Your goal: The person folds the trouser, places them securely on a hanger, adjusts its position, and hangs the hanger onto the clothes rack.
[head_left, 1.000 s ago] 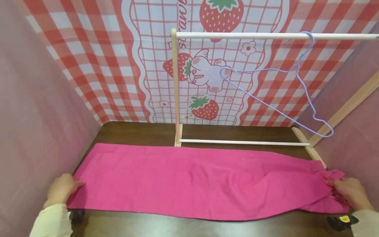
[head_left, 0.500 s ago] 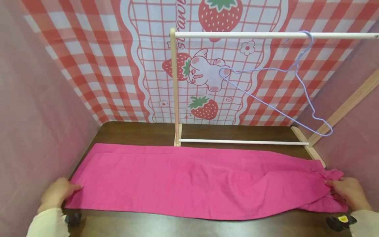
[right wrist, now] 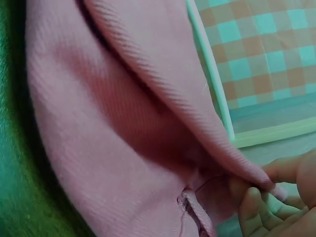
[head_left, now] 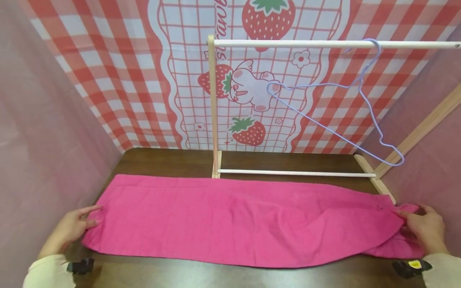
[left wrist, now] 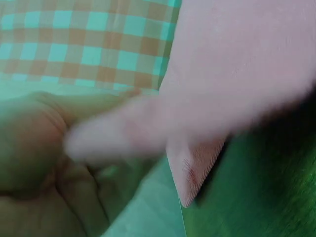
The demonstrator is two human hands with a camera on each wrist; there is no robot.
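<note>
Cloth (head_left: 230, 224) lies between left hand (head_left: 72, 227) and right hand (head_left: 427, 227).

Left hand (head_left: 70, 228) is loosely spread, right hand (head_left: 426, 226) pinching.

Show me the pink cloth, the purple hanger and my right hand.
Pink cloth (head_left: 216, 220), head view: its middle.
Purple hanger (head_left: 361, 79), head view: where hook meets shoulders.
Right hand (head_left: 427, 227), head view: its back.

High overhead, the head camera looks forward and down across the pink cloth (head_left: 223, 224); in tight, the wrist cameras face either end, sharing that cloth and the checked backdrop (head_left: 119, 72), upper left in the left's frame, upper right in the right's.
</note>
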